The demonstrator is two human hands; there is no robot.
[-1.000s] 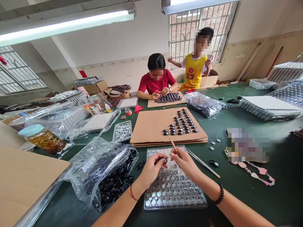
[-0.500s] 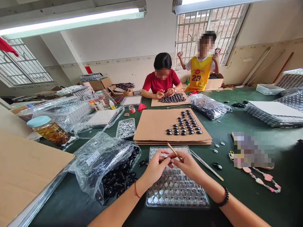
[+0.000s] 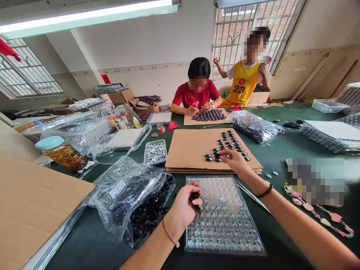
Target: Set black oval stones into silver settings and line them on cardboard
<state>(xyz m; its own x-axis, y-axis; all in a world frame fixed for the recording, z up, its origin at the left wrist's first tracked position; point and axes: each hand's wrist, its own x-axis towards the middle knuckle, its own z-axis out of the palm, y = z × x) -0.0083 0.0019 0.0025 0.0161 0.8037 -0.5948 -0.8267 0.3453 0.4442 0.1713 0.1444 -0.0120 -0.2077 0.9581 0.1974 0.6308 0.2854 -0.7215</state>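
My left hand [image 3: 184,204] is closed around several glossy black oval pieces [image 3: 194,196], above the left part of a clear plastic tray [image 3: 225,225]. Round silvery pieces sit in many of the tray's pockets. My right hand [image 3: 235,160] pinches a thin wooden stick [image 3: 224,145] at the near right of the cardboard sheets [image 3: 191,150]. Rows of black oval pieces [image 3: 234,140] lie on the top sheet, and my fingers are among the nearest ones. Whether the right fingertips also hold a black piece is hidden.
To the left lies a clear bag [image 3: 140,202] spilling black pieces. Behind it are a small box of silvery pieces [image 3: 155,152] and a jar [image 3: 62,152]. A phone [image 3: 315,180] with a bead strap is at right. Across the table, a person in red [image 3: 197,95] handles black pieces.
My right hand has moved from beside the left hand, over the tray, forward and right to the cardboard with the stick. My left hand has dropped slightly, and black pieces now show in it.
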